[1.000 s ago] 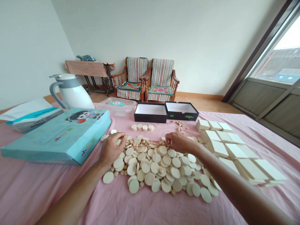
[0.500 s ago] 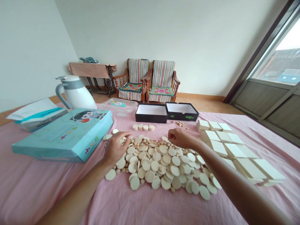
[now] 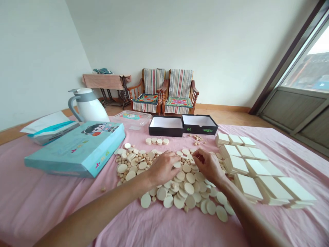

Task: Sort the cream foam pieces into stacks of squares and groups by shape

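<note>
A broad pile of pale round wooden discs (image 3: 189, 188), mixed with small wooden beads or cubes (image 3: 150, 156), lies on the pink cloth. My left hand (image 3: 164, 168) reaches over the middle of the pile, its fingers curled around a wooden disc (image 3: 177, 165). To its right, my right hand (image 3: 207, 165) hovers at the pile's far side. Its fingers are bent together, and whatever is between them is hidden. Beyond the pile, short stacks of discs (image 3: 159, 141) stand in a row.
Stacks of pale rectangular wooden pieces (image 3: 248, 187) stand at right. Two black boxes with white insides (image 3: 166, 127) sit behind, beside a clear plastic box (image 3: 133, 120). At left are a blue box (image 3: 77, 147), a white jug (image 3: 92, 108) and a white-and-blue packet (image 3: 52, 128).
My left hand has moved right from the pile's left side to its middle. My right hand has shifted slightly right and nearer to me. The view has tilted a little.
</note>
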{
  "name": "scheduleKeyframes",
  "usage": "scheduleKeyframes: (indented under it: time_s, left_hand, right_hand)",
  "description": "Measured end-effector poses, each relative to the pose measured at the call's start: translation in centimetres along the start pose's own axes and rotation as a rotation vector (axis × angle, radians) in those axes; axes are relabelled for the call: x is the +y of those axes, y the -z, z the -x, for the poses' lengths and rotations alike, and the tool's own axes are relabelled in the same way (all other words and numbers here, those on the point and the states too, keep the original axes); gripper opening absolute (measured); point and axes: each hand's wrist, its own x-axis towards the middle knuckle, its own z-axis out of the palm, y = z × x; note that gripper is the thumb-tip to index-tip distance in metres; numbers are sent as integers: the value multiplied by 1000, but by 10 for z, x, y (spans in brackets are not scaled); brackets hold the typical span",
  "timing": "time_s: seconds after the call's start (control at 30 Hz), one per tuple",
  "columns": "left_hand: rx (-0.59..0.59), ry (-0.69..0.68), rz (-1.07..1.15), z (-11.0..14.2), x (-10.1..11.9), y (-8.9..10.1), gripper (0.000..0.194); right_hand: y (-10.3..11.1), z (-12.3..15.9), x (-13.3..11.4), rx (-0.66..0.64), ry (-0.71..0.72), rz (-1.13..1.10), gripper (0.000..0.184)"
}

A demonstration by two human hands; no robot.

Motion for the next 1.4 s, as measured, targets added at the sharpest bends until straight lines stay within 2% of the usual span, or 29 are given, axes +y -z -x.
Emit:
scheduleKeyframes:
  time_s: [0.13,0.3,0.43,0.53,0.7,0.8,0.93,1.0,1.07,1.23,1.3,1.4]
  left_hand:
    - [103,52,36,-6,-21,8,23]
    - [242,344,-125,-28,-82,26,22]
    - [269,405,-161,-45,-125,27,30]
    - [274,408,-172,-48,-139,25,34]
    - [223,380,-259,-35,-138,22,18]
    - [164,388,-317,-31,-128,20,21]
    - [67,370,-339,-35,-118,17,10]
    - [25,362,-338,-40,-119,15,15]
    - [15,375,-343,-45,-122,14,18]
    - [77,422,-351,-53,-129,14,13]
    - [70,373,-324,-55,-126,13,13]
    - [-2,249,-261,-57,-117,9,14]
  right_hand:
    - [2,-1,5,4,-6,13,11]
    - [-1,0,7,0,23,11,12]
    - [-3,1,8,-24,57,17,12]
    - [-3,1,9,-23,70,19,12]
    - [-5,1,11,-19,62,21,11]
    - [-5,1,9,-36,66,14,11]
    - [-4,1,8,-40,63,11,12]
    - [-3,1,8,-43,60,12,12]
    - [-3,0,9,-52,57,13,12]
    - [-1,0,8,-66,58,16,12]
    - [-1,0,8,-67,61,14,11]
    - [-1,0,7,-66,72,21,13]
